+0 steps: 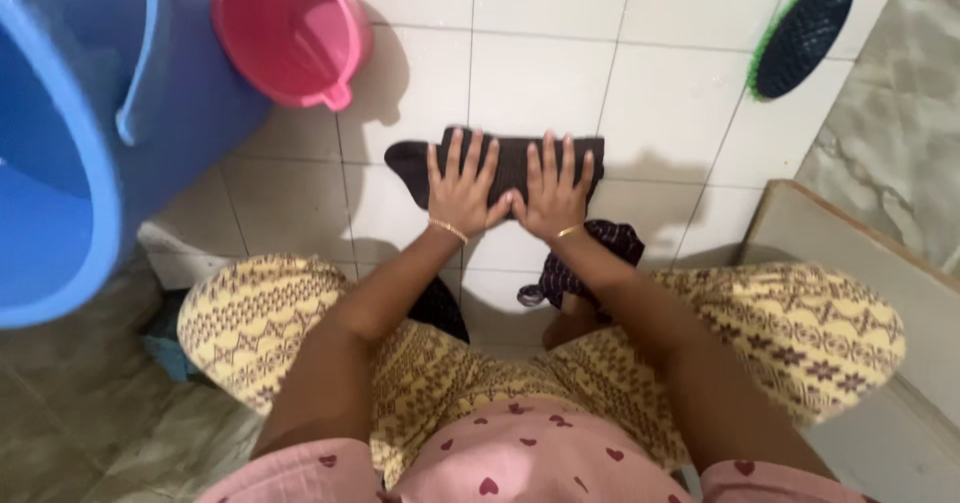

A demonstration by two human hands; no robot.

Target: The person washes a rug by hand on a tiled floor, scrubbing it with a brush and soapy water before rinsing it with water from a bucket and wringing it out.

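Blue plastic fills the left edge: a big blue bucket [90, 133] stands on the floor, and just beside it, to the right, a smaller pink bucket [290, 28] is tilted, with its opening toward the camera. Under them the white tiled floor [540, 53] spreads across the middle of the view.

On these tiles, near the centre, lies a black cloth [505, 158], folded into a flat strip that runs from left to right. The left hand [462, 188] rests on its left half, palm down, with the fingers stretched and spread; it grips nothing, it only lies flat on the fabric. The right hand [553, 191] is just beside it, the thumbs almost touching, and it lies on the right half in the same way, open and flat. Each wrist carries a thin gold bangle.

Just below the right wrist, a dark crumpled garment [590, 258] lies on the floor, between the knees. The person squats in yellow patterned trousers [800, 333] and a pink top with small hearts.

At the far upper right a scrub brush [800, 35] with green bristles lies on the tiles, well apart from the hands.
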